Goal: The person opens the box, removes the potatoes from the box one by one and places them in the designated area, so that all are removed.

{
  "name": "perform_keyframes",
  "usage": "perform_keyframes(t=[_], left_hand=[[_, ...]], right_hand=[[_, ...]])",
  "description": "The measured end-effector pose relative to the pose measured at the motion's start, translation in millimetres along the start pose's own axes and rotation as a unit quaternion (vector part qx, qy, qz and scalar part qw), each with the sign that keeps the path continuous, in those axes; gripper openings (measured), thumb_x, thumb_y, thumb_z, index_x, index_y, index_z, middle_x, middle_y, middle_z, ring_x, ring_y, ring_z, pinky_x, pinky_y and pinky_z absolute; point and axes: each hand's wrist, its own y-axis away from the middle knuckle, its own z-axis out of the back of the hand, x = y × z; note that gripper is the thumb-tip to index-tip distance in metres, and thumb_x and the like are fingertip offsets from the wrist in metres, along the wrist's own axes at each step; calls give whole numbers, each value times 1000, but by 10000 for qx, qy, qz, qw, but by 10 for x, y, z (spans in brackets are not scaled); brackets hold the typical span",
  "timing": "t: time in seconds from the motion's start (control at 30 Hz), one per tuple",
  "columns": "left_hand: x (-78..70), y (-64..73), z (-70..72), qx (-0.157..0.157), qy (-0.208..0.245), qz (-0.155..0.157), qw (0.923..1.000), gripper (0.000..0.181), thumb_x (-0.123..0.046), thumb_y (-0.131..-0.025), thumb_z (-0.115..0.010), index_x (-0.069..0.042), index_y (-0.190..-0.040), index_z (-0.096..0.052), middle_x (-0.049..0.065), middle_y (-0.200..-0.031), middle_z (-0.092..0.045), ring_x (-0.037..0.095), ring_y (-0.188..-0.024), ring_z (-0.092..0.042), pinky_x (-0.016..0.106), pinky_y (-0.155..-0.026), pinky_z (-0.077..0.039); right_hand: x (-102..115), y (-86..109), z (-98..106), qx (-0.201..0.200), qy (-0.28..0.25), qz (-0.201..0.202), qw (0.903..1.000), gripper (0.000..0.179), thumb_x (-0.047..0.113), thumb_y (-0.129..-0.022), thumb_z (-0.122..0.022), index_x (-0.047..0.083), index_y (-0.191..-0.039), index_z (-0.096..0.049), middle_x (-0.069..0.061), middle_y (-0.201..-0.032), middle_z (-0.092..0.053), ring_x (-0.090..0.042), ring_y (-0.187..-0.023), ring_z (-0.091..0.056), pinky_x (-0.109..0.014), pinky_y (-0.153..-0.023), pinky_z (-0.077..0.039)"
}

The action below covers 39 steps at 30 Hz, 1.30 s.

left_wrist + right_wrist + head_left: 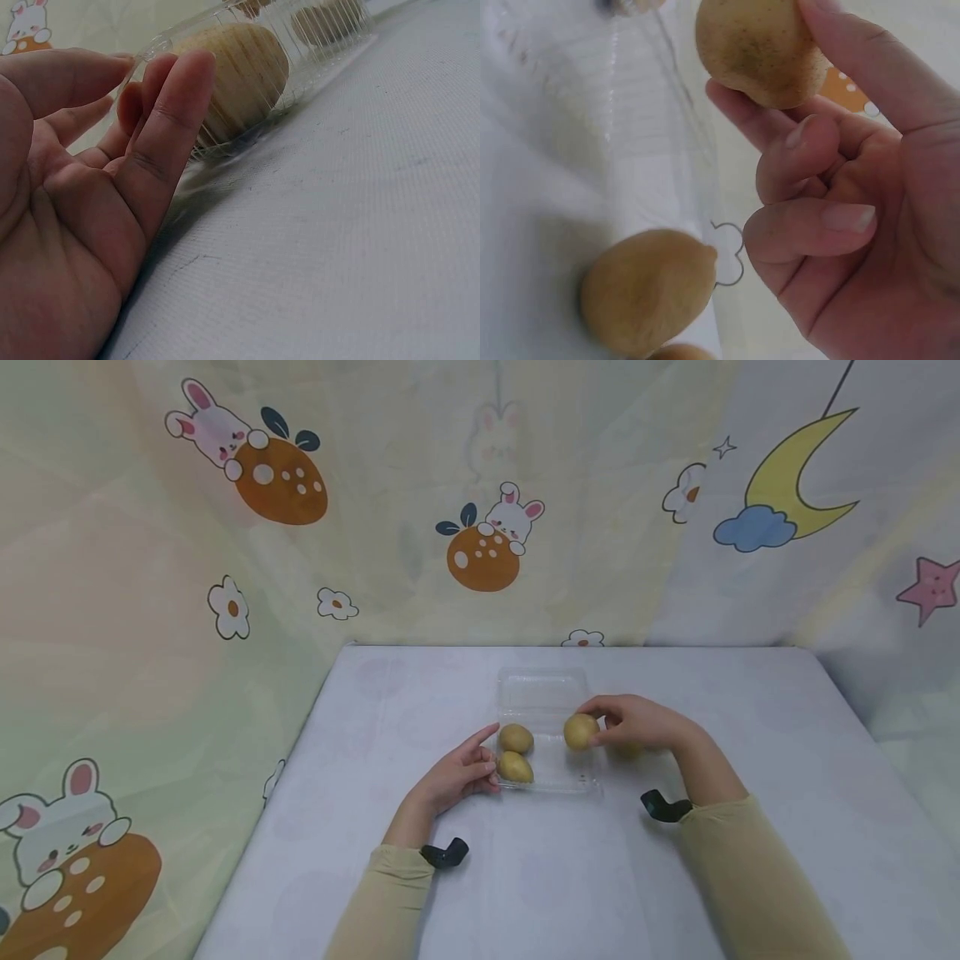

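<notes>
On the table lies a clear plastic clamshell box, its lid folded back. Two potatoes, a rear one and a front one, sit along the box's left side. My right hand pinches another potato between thumb and fingertips, over the box's right part; its ring and little fingers curl free in the right wrist view. At the box's left wall is my left hand, index finger stretched out, fingertips right at the clear plastic with a potato just behind it.
Outside the box, to its right, a loose potato lies on the table, mostly hidden by my right hand in the head view. Part of a further potato shows beside it. A patterned cloth hangs behind the white table.
</notes>
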Motion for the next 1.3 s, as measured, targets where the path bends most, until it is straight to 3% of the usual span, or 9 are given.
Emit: perform_keyframes(t=[0.23, 0.47, 0.6, 0.73, 0.9, 1.13, 1.3], left_hand=[[3, -2, 8, -4, 19, 31, 10000, 70, -10, -99, -58, -29, -157, -23, 3, -100, -52, 17, -85, -65, 37, -86, -60], [4, -1, 9, 15, 33, 43, 10000, 70, -11, -99, -58, -29, -157, -24, 3, -100, -52, 17, -85, -65, 38, -87, -60], [-4, 4, 8, 8, 24, 67, 10000, 71, -11, -99, -59, -29, -158, -23, 3, -100, -52, 17, -86, -66, 38, -87, -60], [-3, 4, 9, 17, 37, 74, 10000, 70, -12, -99, -59, -29, -157, -23, 2, -100, -52, 17, -86, -66, 37, -87, -60], [7, -1, 13, 29, 64, 41, 10000, 70, -11, -99, -58, -30, -157, -24, 2, -100, -51, 17, -86, -66, 38, -87, -59], [11, 3, 12, 38, 77, 23, 10000, 70, -12, -99, -59, -30, -157, -25, 2, -101, -52, 17, -85, -65, 38, -87, -59], [15, -1, 7, 0, 41, 47, 10000, 69, -12, -99, -59, -30, -157, -25, 2, -100, -53, 17, -86, -65, 38, -86, -60]], right_hand=[[-139, 154, -29, -347, -182, 34, 9992, 56, 53, -79, -77, 30, -128, -61, 3, -118, -63, -20, -101, -54, -33, -84, -47], [-281, 358, -98, -707, -580, -19, 9958, 56, 46, -80, -80, 27, -129, -60, 0, -120, -62, -23, -101, -53, -32, -81, -49], [-362, 456, -143, -957, -456, -102, 9943, 58, 50, -80, -78, 26, -130, -61, 0, -123, -62, -22, -104, -53, -31, -84, -47], [-457, 544, -192, -1147, -424, -53, 9925, 59, 48, -80, -78, 25, -131, -60, 0, -119, -61, -18, -100, -51, -25, -80, -46], [-565, 639, -260, -1279, -572, 181, 9900, 57, 38, -81, -80, 21, -131, -59, -4, -102, -56, -15, -88, -48, -23, -66, -43], [-665, 760, -341, -1235, -680, -283, 9896, 63, 40, -79, -82, 16, -131, -56, -6, -96, -52, -15, -85, -47, -24, -64, -42], [-757, 804, -375, -1194, -780, -61, 9898, 60, 33, -79, -82, 14, -130, -57, -5, -87, -51, -14, -78, -48, -25, -60, -43]])
